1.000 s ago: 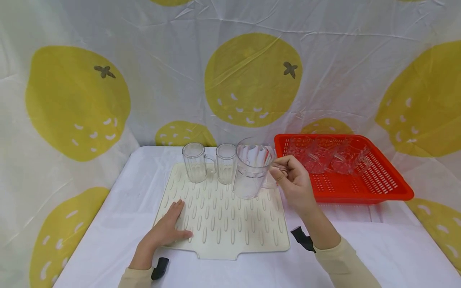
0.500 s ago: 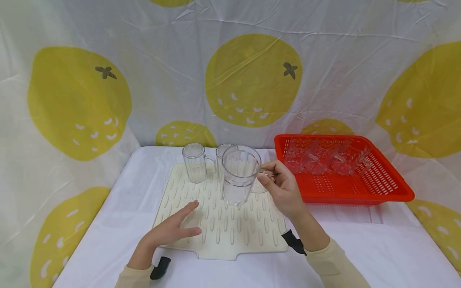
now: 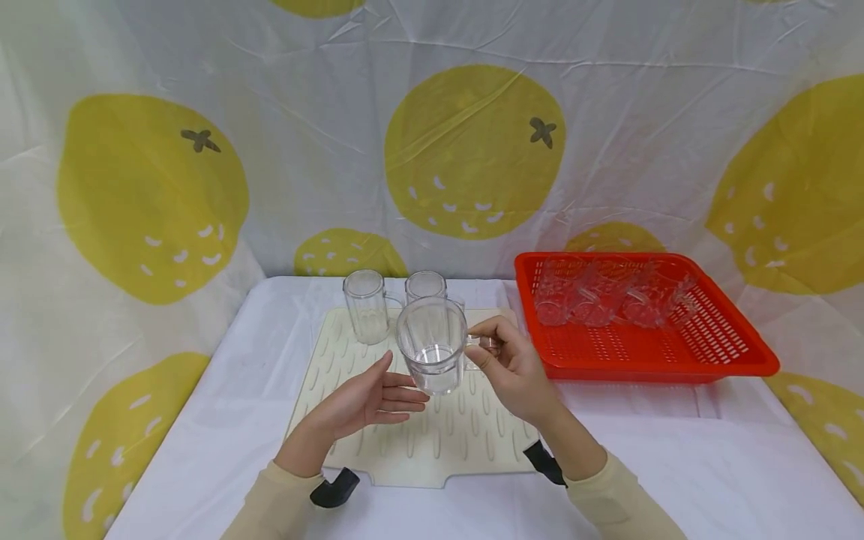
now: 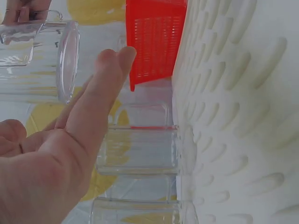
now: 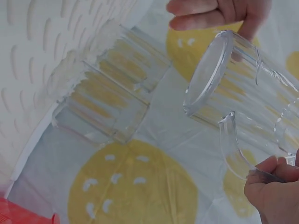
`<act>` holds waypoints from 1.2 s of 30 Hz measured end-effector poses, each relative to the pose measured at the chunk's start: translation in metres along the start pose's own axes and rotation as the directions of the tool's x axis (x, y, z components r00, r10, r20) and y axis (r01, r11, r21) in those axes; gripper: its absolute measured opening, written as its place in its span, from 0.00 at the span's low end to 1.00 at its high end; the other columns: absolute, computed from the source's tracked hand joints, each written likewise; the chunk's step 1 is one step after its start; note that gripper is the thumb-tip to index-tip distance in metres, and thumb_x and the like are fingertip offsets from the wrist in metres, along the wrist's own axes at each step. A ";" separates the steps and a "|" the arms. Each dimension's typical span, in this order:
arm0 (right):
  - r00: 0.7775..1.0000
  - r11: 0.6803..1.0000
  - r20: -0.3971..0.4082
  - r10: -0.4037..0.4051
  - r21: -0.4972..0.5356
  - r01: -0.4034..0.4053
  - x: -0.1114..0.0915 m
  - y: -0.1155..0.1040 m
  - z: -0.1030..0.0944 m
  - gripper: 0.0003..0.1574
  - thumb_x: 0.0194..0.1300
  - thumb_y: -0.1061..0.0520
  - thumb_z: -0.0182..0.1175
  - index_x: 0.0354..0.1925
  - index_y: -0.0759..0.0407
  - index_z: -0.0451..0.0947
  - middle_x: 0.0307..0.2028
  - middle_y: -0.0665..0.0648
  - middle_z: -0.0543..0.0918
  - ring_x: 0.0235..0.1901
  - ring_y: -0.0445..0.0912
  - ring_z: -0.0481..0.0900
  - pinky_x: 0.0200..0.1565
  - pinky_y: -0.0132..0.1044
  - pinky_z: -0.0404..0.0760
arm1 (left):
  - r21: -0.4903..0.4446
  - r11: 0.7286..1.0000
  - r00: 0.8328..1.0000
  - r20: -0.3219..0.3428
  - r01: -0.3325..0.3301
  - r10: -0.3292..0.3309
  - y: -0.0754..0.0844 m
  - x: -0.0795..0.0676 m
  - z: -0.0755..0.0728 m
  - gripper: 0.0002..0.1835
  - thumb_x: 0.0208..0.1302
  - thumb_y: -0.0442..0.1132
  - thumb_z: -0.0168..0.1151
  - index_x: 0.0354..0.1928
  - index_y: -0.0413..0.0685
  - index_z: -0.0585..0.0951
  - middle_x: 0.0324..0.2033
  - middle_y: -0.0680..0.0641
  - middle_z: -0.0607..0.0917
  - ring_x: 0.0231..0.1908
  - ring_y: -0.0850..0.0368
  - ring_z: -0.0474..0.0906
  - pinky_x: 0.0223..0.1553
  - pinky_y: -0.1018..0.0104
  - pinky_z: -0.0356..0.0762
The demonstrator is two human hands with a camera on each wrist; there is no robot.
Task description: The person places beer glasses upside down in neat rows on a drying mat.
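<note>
By its handle, my right hand [image 3: 516,367] grips a clear glass mug [image 3: 432,337] above the cream ribbed mat [image 3: 405,450]. The mug's mouth tilts toward the head camera. My left hand [image 3: 371,401] has its fingers straight beside the mug's base. In the left wrist view a small gap shows between the left hand [image 4: 70,135] and the mug's base [image 4: 68,60]. Two other glass mugs, a left one [image 3: 366,307] and a right one [image 3: 425,283], stand upright at the mat's back edge. The held mug partly hides the right one.
A red plastic basket [image 3: 634,364] stands right of the mat, with several clear glass mugs [image 3: 594,296] lying along its back. White cloth [image 3: 675,457] covers the table. Behind hangs a white curtain [image 3: 317,150] with yellow fruit prints.
My right hand has brought the mug left and toward me, tipping its mouth more to the camera. The left hand has lifted off the mat, moved right and turned its palm toward the mug.
</note>
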State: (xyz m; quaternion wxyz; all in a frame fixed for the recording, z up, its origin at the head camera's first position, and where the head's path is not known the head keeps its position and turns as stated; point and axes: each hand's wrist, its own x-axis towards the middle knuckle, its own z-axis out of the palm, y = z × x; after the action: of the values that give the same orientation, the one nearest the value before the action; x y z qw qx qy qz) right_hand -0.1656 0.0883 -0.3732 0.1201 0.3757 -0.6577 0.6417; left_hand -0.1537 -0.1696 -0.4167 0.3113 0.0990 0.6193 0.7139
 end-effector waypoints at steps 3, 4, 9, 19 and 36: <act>1.000 0.999 0.021 0.011 -0.043 -0.010 -0.003 0.000 0.003 0.13 0.63 0.76 0.56 0.45 0.68 0.72 0.33 0.57 0.71 0.34 0.45 0.67 0.29 0.26 0.73 | -0.030 0.999 1.000 0.015 -0.020 0.021 0.001 0.006 0.003 0.42 0.77 0.61 0.31 0.65 0.22 0.63 0.55 0.33 0.80 0.55 0.45 0.79 0.54 0.60 0.77; 1.000 0.999 0.027 0.011 -0.052 -0.010 -0.003 0.000 0.004 0.13 0.63 0.76 0.56 0.45 0.68 0.72 0.32 0.57 0.70 0.34 0.45 0.67 0.29 0.27 0.73 | -0.031 0.999 0.999 0.018 -0.030 0.031 0.001 0.007 0.004 0.41 0.78 0.60 0.31 0.65 0.22 0.64 0.54 0.33 0.80 0.54 0.45 0.79 0.53 0.60 0.78; 0.999 0.996 0.038 0.006 -0.087 -0.003 -0.007 0.001 0.005 0.13 0.62 0.76 0.57 0.44 0.67 0.72 0.31 0.56 0.70 0.34 0.45 0.66 0.29 0.29 0.72 | -0.012 0.998 0.998 -0.009 -0.058 0.058 0.003 0.010 0.008 0.39 0.77 0.59 0.33 0.64 0.25 0.67 0.50 0.36 0.83 0.51 0.46 0.82 0.52 0.59 0.78; 0.997 0.987 0.069 -0.020 -0.156 0.030 -0.011 0.005 0.003 0.16 0.59 0.75 0.61 0.44 0.65 0.75 0.31 0.55 0.72 0.35 0.46 0.69 0.35 0.31 0.74 | -0.025 0.997 0.991 -0.117 -0.069 0.065 0.006 0.015 0.009 0.32 0.78 0.56 0.37 0.63 0.32 0.69 0.42 0.43 0.87 0.43 0.55 0.85 0.46 0.63 0.81; 0.974 0.933 0.110 0.200 -0.325 -0.155 -0.025 0.008 0.002 0.12 0.60 0.63 0.68 0.42 0.51 0.84 0.49 0.50 0.76 0.56 0.51 0.71 0.51 0.43 0.80 | -0.155 0.988 0.995 -0.102 0.004 -0.020 0.006 0.029 0.009 0.36 0.76 0.59 0.38 0.60 0.26 0.63 0.39 0.40 0.86 0.32 0.59 0.86 0.35 0.71 0.82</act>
State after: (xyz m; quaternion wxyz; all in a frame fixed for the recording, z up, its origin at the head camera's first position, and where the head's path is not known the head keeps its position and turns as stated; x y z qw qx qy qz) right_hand -0.1533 0.0939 -0.3956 0.0728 0.3352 -0.7895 0.5090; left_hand -0.1736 -0.1459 -0.4158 0.2898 0.0339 0.5781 0.7620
